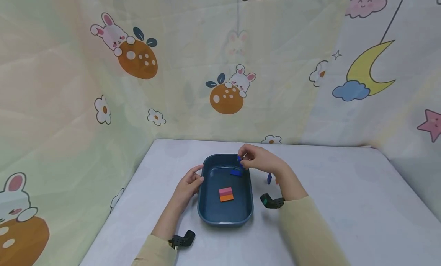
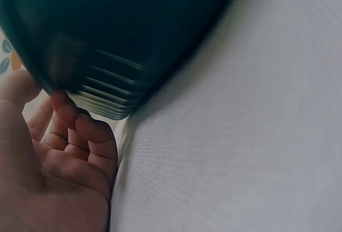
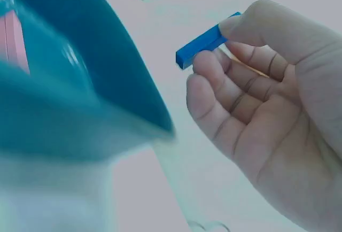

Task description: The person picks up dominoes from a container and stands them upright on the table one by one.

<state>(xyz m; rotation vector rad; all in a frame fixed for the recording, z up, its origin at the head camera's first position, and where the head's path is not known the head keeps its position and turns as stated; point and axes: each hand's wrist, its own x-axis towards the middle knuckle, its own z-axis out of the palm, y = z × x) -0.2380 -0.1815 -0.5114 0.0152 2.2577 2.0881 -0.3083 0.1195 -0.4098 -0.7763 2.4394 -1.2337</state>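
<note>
Count, head view:

- One dark blue tray (image 1: 206, 212) on the table (image 1: 344, 204).
- Blue blocks, three: one pinched in the right hand (image 1: 260, 160), seen best at the wrist (image 3: 206, 46); one lying in the tray (image 1: 236, 172); one standing on the table right of the tray (image 1: 269, 178).
- One pink block (image 1: 225, 191) and one orange block (image 1: 226, 198) in the tray, side by side and touching.
- Two hands: the right, and the left hand (image 1: 187, 185) at the tray's left rim.
- Two black wrist cameras (image 1: 182, 240), one per arm.

Soft, even, bright light; faint shadows; wide-angle bending at edges; blurred close-ups in both wrist views.
</note>
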